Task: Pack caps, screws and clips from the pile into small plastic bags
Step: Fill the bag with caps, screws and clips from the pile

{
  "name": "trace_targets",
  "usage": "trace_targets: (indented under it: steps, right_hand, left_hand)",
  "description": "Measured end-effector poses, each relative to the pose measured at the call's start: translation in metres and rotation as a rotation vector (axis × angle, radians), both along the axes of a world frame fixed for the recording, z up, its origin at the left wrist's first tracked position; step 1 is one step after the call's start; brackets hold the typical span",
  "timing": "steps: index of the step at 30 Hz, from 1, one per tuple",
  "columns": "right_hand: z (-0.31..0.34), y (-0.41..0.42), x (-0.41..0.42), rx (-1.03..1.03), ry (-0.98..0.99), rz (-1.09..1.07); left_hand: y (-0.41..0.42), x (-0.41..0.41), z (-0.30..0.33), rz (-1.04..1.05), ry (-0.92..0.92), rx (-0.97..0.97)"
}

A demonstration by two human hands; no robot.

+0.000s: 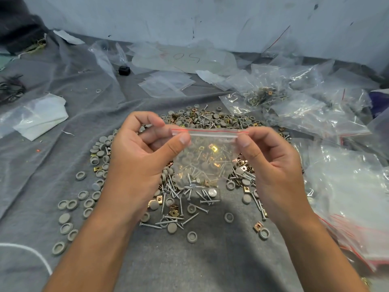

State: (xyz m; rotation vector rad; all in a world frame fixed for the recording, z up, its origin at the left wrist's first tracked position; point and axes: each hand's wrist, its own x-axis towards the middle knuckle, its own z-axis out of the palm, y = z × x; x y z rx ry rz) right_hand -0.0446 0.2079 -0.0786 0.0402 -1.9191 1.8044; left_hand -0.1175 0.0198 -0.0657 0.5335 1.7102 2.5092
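Observation:
A small clear zip bag (207,159) with a red-lined top hangs above the pile, holding screws, grey caps and brass clips. My left hand (139,161) pinches the bag's top left corner between thumb and fingers. My right hand (271,165) pinches the top right corner the same way. Under the bag, the pile (189,199) of grey caps, silver screws and brass clips spreads over the grey cloth (189,260).
Filled clear bags (294,102) are heaped at the right and back right. A stack of empty red-lined bags (353,228) sits at the right edge. Flat empty bags (168,83) lie behind the pile, crumpled plastic (40,116) at the left, a white cord (27,251) at the lower left.

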Motion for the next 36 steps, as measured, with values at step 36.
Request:
trace_targets:
  steps: [36]
  right_hand:
    - [-0.005,-0.016,0.0,0.042,-0.009,0.047]
  left_hand:
    - [0.005,0.011,0.0,-0.097,0.136,-0.252]
